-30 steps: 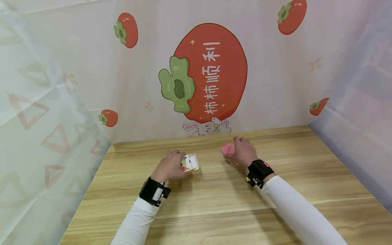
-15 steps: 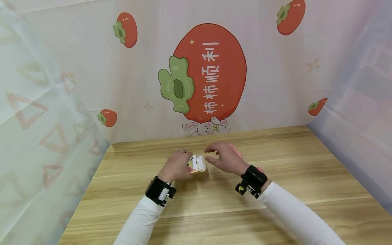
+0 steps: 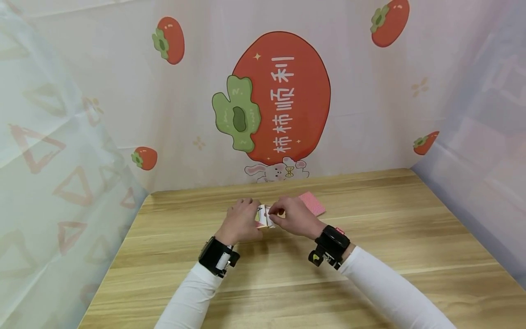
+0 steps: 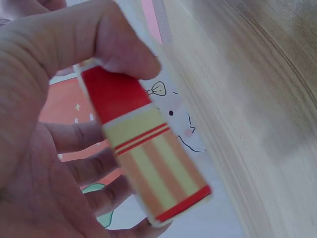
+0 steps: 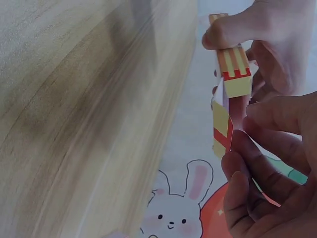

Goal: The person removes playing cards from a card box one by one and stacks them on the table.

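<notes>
Both hands meet over the middle of the wooden surface (image 3: 287, 274), just in front of the persimmon-print backdrop (image 3: 279, 100). The left hand (image 3: 240, 221) has its grip curled round a small card box (image 3: 263, 216), striped in red and pale yellow; in the left wrist view the thumb presses on the red end of the box (image 4: 143, 148) while the fingers (image 4: 84, 168) wrap behind it, so the box is lifted off the surface and tilted. The right hand (image 3: 295, 217) comes in from the other side, and its grip pinches the open flap of that box: the right wrist view shows the fingers (image 5: 257, 163) pressed against the yellow-and-red flap (image 5: 221, 130), with the left thumb holding the box end above it. Just behind the right hand a stack of cards (image 3: 313, 204) lies face down on the surface, red patterned backs up, close to the hands but not touched by either. Each wrist carries a black strapped camera band (image 3: 215, 258) over a white sleeve (image 3: 386, 288).
</notes>
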A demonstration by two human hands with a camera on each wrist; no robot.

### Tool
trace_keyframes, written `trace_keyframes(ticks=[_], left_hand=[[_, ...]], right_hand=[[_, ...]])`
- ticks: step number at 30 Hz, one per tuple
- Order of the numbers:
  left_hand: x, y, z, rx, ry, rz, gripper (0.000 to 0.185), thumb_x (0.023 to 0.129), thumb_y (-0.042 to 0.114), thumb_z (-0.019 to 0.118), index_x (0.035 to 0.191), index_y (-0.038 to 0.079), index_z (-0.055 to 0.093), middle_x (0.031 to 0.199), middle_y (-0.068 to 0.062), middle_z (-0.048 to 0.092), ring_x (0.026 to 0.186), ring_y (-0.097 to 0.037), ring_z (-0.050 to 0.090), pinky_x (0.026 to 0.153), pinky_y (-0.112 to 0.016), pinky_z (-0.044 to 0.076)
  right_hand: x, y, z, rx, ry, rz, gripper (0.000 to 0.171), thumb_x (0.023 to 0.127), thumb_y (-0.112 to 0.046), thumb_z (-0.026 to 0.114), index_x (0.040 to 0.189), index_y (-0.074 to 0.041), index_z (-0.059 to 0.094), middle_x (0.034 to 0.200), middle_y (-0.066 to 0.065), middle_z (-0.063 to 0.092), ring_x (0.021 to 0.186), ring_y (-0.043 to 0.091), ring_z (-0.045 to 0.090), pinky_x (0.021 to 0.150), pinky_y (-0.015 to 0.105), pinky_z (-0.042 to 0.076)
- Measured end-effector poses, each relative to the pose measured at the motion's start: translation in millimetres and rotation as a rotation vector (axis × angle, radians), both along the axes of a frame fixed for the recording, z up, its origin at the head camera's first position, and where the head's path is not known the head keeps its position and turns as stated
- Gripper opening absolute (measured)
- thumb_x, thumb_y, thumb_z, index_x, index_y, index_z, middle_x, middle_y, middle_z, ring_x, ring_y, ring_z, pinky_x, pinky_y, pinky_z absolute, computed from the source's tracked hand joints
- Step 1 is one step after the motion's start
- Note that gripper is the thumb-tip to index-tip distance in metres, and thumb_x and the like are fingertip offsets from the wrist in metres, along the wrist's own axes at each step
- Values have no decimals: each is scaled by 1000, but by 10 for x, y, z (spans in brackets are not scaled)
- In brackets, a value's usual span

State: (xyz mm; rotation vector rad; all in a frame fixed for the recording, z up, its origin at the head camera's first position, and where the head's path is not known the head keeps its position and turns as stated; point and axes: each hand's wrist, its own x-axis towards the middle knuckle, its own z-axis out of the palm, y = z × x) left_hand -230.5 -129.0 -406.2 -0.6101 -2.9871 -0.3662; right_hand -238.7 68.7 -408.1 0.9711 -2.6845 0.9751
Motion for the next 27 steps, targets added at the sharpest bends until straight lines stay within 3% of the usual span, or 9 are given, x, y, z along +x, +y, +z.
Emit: trace_keyframes(ticks=[7, 16, 23, 27], left_hand=[[7, 23, -20, 1, 29, -8, 70, 67, 30, 91, 126, 6, 63, 118, -14, 62, 107, -34, 56, 86, -58, 48], [-25, 79, 1, 39, 40, -38, 65, 69, 25, 91, 126, 8, 64, 119, -11, 61, 108, -32, 55, 86, -54, 48], [-17, 102, 26, 42, 37, -50, 67, 68, 23, 92, 127, 7, 65, 119, -10, 62, 107, -31, 55, 86, -52, 48], [-12, 87, 25, 28, 31, -49, 67, 68, 24, 92, 127, 8, 65, 115, -8, 62, 105, -29, 55, 88, -53, 48]], right_hand=[[-41, 0, -77, -22, -81, -25, 6, 89, -18, 79, 86, -13, 78, 78, -8, 67, 71, 8, 57, 63, 26, 48], [-153, 26, -115, -93, -231, -90, 15, 86, -14, 81, 77, -12, 70, 71, -5, 64, 64, 9, 58, 60, 26, 47], [-146, 9, -118, -113, -298, -163, 19, 86, -14, 82, 72, -10, 69, 67, -3, 62, 60, 11, 55, 56, 26, 45], [-139, 18, -121, -147, -360, -157, 17, 86, -14, 82, 74, -10, 70, 69, -2, 64, 61, 12, 54, 57, 26, 45]])
